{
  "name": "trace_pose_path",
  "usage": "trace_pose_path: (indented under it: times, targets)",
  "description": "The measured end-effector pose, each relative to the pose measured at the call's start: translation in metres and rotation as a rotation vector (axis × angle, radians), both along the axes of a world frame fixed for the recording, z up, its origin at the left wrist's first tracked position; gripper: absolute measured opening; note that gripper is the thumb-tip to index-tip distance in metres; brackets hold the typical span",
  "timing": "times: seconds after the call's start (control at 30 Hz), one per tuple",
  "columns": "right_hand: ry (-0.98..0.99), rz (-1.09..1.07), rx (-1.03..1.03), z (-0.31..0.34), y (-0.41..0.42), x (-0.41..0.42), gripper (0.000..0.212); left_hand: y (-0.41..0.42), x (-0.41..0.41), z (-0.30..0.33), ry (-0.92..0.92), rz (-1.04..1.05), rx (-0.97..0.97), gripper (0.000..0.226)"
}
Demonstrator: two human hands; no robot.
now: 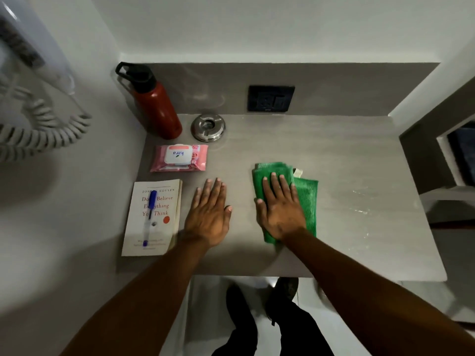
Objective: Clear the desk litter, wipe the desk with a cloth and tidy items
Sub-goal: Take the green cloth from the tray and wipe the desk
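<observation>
A folded green cloth lies on the grey desk, right of centre. My right hand presses flat on top of it, fingers stretched out. My left hand rests palm down on the bare desk, just right of a white paperback book. A blue pen lies lengthwise on the book's cover. A pink pack of wet wipes sits behind the book. Wet streaks shine on the desk's right side.
A red bottle with a black cap stands in the back left corner, beside a round metal ashtray. A dark wall socket is on the backsplash. A coiled cord hangs on the left wall. My legs show below the desk's front edge.
</observation>
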State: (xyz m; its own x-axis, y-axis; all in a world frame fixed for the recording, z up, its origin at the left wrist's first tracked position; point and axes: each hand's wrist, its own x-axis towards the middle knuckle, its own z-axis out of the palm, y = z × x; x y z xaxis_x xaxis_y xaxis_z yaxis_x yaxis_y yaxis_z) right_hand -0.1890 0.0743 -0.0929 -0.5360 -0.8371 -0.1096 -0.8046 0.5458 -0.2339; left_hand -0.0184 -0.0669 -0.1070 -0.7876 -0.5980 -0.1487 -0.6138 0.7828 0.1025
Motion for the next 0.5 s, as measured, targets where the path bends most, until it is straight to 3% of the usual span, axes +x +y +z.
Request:
trace_pose_path:
  times: [0.17, 0.3, 0.4, 0.5]
  targets:
    - [-0.034, 0.053, 0.010, -0.003, 0.033, 0.065, 0.062, -0.001, 0.005, 0.001, -0.007, -0.013, 0.001, 0.066]
    - [-0.027, 0.056, 0.067, 0.003, 0.069, 0.027, 0.063, 0.000, 0.004, 0.001, 0.001, -0.025, -0.001, 0.067]
    - [-0.029, -0.108, 0.070, 0.010, 0.034, -0.013, 0.064, -0.001, 0.002, -0.002, 0.004, -0.026, -0.005, 0.067]
    - [-0.029, -0.159, 0.050, 0.007, -0.008, 0.000, 0.065, -0.003, 0.002, -0.003, -0.011, -0.027, -0.027, 0.067]
